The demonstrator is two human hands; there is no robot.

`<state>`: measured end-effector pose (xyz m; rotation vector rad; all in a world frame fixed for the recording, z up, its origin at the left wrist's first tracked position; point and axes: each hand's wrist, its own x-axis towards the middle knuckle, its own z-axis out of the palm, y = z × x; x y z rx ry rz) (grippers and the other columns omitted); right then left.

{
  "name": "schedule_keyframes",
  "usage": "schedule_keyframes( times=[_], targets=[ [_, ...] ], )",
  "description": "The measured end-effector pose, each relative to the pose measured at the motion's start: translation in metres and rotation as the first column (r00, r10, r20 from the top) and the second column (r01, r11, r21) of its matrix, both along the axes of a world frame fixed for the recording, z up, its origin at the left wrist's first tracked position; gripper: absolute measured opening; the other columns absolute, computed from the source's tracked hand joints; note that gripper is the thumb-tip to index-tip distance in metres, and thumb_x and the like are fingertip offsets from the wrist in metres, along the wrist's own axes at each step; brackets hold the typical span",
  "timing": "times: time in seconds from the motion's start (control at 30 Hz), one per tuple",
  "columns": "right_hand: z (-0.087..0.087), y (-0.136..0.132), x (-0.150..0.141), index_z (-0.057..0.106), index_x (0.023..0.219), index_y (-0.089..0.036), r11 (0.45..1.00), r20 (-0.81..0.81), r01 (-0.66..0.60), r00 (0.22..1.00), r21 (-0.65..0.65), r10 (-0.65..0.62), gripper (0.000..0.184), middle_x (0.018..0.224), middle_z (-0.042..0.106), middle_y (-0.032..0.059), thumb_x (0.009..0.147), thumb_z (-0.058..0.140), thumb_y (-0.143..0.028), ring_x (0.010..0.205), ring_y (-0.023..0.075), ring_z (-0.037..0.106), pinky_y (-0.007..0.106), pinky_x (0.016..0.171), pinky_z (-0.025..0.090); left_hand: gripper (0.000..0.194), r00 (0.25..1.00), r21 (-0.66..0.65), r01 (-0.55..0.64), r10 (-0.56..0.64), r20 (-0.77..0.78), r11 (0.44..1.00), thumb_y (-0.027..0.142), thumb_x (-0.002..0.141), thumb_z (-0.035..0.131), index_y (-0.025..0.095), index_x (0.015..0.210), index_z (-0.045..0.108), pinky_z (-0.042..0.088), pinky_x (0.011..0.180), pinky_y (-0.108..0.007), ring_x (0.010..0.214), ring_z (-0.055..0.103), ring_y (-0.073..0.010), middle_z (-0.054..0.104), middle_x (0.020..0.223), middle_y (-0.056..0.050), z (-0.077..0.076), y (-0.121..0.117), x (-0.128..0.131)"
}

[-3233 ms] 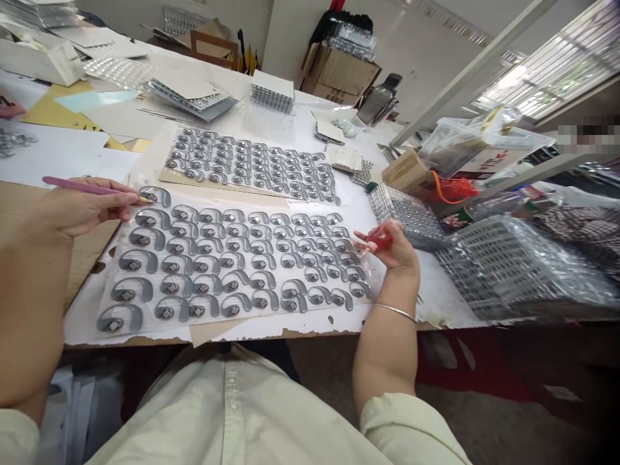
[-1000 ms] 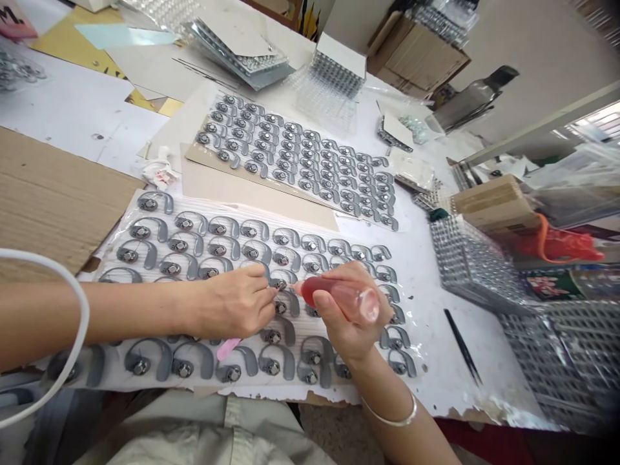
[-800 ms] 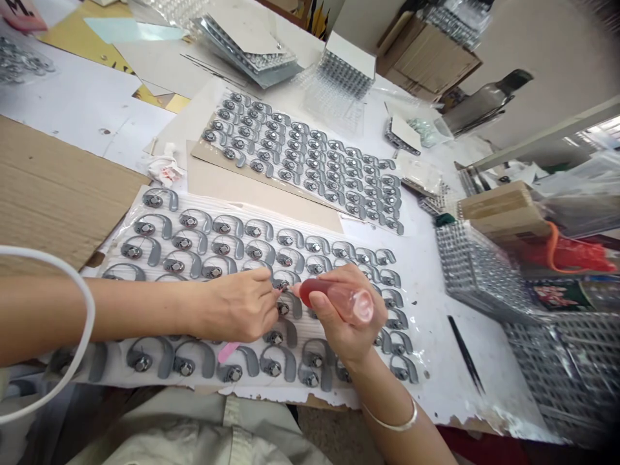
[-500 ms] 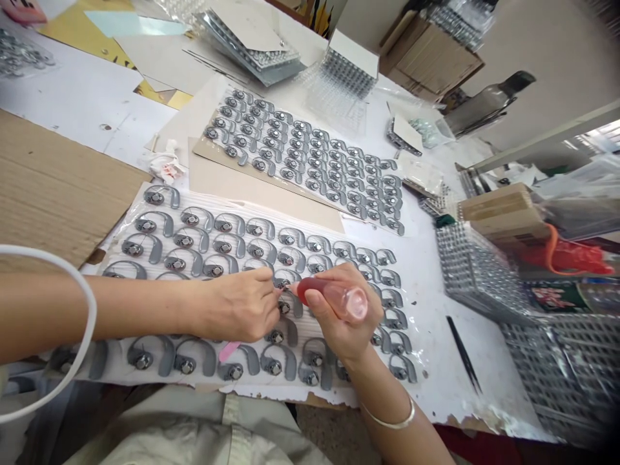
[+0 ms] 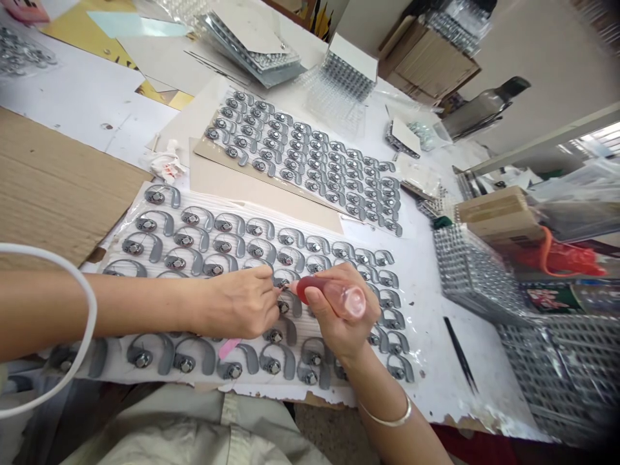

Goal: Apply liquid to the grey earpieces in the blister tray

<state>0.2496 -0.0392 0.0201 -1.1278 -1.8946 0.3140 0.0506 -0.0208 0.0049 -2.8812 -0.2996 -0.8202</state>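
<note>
**two hands meet over a grey hook piece**

the left hand (image 5: 237,303) comes in from the left of the frame, a white band (image 5: 95,316) round its wrist; its fingers (image 5: 264,283) are pressed together, pinching a pink tool (image 5: 229,349), though the hand hides most of it; the tip seems to reach a grey hook piece (image 5: 281,282) mid-sheet; the right hand (image 5: 341,320) sits just beside it, fingers (image 5: 312,298) curled round a squeeze bottle (image 5: 339,298) of red liquid, its nozzle aimed left at that same piece; the piece lies among rows of like pieces on a clear sheet (image 5: 115,242), each with a metal disc (image 5: 175,262); it looks light and fairly stiff, but small and easily nudged on the slick plastic; the curved arm looks the better place to take hold, leaving the disc free; more pieces lie on a card (image 5: 208,150) at top centre; black tweezers (image 5: 460,355) rest on the table (image 5: 484,403) at lower right, below a wire tray (image 5: 477,278).
</note>
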Motion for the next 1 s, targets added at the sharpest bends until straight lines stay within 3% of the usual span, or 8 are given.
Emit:
schedule_keyframes(
  times=[1.0],
  targets=[
    [-0.0021,0.0023,0.0004,0.06,0.076,-0.017,0.996,-0.024,-0.015,1.0,0.086,0.017,0.008,0.07,0.062,0.0023,0.075,0.067,-0.015,0.062,0.0133,0.053,0.03,0.056,0.044,0.025,1.0,0.007,0.002,-0.002,-0.018,1.0,0.003,0.086,0.047,0.011,0.065,0.058,0.038,0.059,-0.032,0.056,0.053,-0.0164,0.063,0.064,-0.01,-0.0006,0.0004,-0.0003]
  ],
)
